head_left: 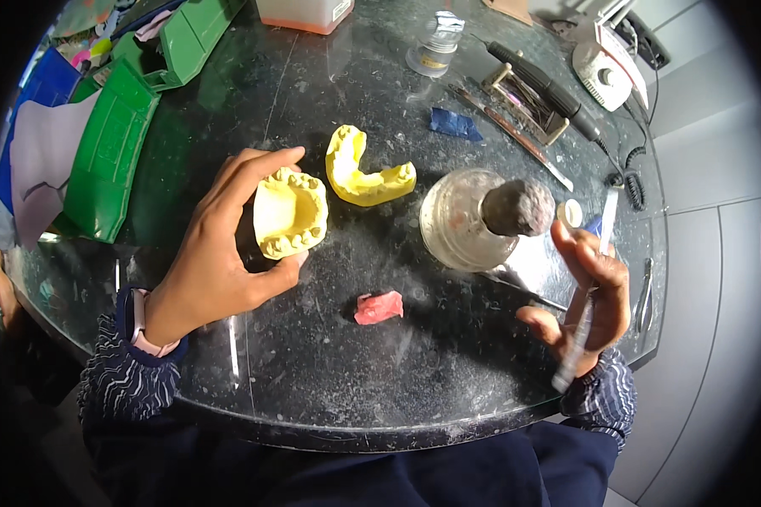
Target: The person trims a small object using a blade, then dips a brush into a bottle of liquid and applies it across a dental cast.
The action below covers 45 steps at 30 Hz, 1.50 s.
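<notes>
My left hand (220,232) is closed around a pale yellow dental cast (266,215), thumb and fingers on its sides, its row of teeth showing. A second dental cast (368,188), brighter yellow and horseshoe-shaped, lies on the bench just to the right. In my right hand (596,291) is a slim metal hand tool (580,334), slanting across the fingers and blurred at its lower end. Left of that hand stands a round glass burner (457,220) with a dark, rough top (520,208). Between the hands, nearer me, sits a crumpled pink wax lump (379,308).
On the dark bench (313,372), a blue wax piece (455,124), a small glass jar (434,51) and a corded handpiece (537,84) on a stand lie beyond the burner. Green bins (114,160) line the left. A white control unit (604,72) stands far right.
</notes>
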Motion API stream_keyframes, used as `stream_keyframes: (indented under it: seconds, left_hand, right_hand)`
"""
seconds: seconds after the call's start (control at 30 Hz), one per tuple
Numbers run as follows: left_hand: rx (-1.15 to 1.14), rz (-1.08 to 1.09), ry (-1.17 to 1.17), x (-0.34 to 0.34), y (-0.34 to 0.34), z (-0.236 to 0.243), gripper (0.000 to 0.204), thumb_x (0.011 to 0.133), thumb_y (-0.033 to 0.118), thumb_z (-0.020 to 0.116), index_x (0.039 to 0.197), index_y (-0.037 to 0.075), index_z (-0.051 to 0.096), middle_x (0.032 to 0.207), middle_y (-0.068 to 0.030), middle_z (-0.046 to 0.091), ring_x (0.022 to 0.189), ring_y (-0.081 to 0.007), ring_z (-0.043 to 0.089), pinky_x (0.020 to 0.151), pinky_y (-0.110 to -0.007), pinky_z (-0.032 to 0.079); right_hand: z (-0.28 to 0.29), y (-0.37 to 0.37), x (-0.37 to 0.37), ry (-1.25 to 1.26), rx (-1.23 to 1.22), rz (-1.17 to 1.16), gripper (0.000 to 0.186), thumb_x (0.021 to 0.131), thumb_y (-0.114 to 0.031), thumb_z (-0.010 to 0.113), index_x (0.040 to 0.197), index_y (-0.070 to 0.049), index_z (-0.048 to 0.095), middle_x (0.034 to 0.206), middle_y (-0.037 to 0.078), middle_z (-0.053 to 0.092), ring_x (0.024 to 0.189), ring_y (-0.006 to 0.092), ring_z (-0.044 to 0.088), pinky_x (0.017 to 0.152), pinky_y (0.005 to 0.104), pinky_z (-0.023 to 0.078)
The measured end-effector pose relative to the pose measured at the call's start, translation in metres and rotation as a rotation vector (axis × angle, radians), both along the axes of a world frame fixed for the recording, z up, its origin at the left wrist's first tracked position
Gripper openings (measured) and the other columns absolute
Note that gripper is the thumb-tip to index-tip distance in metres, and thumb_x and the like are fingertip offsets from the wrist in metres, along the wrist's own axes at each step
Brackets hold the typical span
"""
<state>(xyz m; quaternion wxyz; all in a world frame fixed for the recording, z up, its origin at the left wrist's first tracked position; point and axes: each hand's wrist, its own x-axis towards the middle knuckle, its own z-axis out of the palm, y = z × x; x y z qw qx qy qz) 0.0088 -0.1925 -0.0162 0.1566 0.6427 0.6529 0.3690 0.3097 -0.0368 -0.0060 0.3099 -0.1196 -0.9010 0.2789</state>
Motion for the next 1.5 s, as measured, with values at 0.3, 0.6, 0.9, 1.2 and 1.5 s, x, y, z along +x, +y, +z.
stream_keyframes:
  seconds: [0.3, 0.6, 0.9, 1.2, 1.5]
  left_hand:
    - [0.077, 0.040, -0.117, 0.008, -0.002, -0.011, 0.062, 0.054, 0.005, 0.080, 0.105, 0.003, 0.045, 0.099, -0.0065, 0.040, 0.087, -0.0125, 0.047, 0.077, -0.025, 0.042]
    - [0.106, 0.011, -0.236, 0.013, 0.000, -0.015, 0.067, 0.052, 0.013, 0.085, 0.104, 0.004, 0.043, 0.094, -0.0052, 0.040, 0.082, -0.0104, 0.047, 0.073, -0.024, 0.042]
    - [0.047, -0.006, 0.108, 0.015, -0.004, -0.005, 0.072, 0.048, 0.025, 0.089, 0.101, 0.004, 0.046, 0.094, -0.0069, 0.044, 0.080, -0.0135, 0.047, 0.072, -0.027, 0.041]
    - [-0.061, -0.055, 0.045, 0.013, -0.005, 0.001, 0.077, 0.051, 0.029, 0.082, 0.112, 0.003, 0.044, 0.100, -0.0109, 0.045, 0.091, -0.0218, 0.048, 0.082, -0.034, 0.040]
    - [-0.065, -0.142, 0.000, 0.007, -0.003, 0.003, 0.064, 0.055, 0.014, 0.080, 0.110, 0.004, 0.049, 0.103, -0.0111, 0.050, 0.096, -0.0257, 0.052, 0.085, -0.034, 0.041]
  right_hand:
    - [-0.001, 0.010, -0.052, -0.199, -0.052, -0.107, 0.095, 0.053, -0.021, 0.089, 0.131, -0.002, 0.036, 0.131, 0.019, 0.047, 0.121, 0.0295, 0.046, 0.100, 0.0421, 0.040]
    - [-0.003, 0.038, -0.055, -0.119, 0.034, -0.337, 0.051, 0.061, -0.014, 0.085, 0.085, -0.004, 0.041, 0.087, 0.009, 0.059, 0.074, 0.0138, 0.054, 0.068, 0.0284, 0.046]
    - [-0.005, 0.037, -0.047, 0.188, 0.222, -0.431, 0.037, 0.075, -0.008, 0.074, 0.092, -0.005, 0.042, 0.108, 0.018, 0.060, 0.105, 0.0247, 0.056, 0.091, 0.0380, 0.043]
    - [-0.010, -0.033, -0.071, -0.213, -0.266, 0.239, 0.029, 0.071, -0.012, 0.074, 0.084, -0.004, 0.049, 0.100, 0.008, 0.063, 0.071, 0.0223, 0.049, 0.067, 0.0326, 0.043]
    - [-0.011, -0.025, -0.069, 0.071, -0.216, 0.330, 0.043, 0.071, 0.005, 0.073, 0.076, -0.011, 0.034, 0.091, 0.015, 0.068, 0.081, 0.0237, 0.064, 0.068, 0.0317, 0.049]
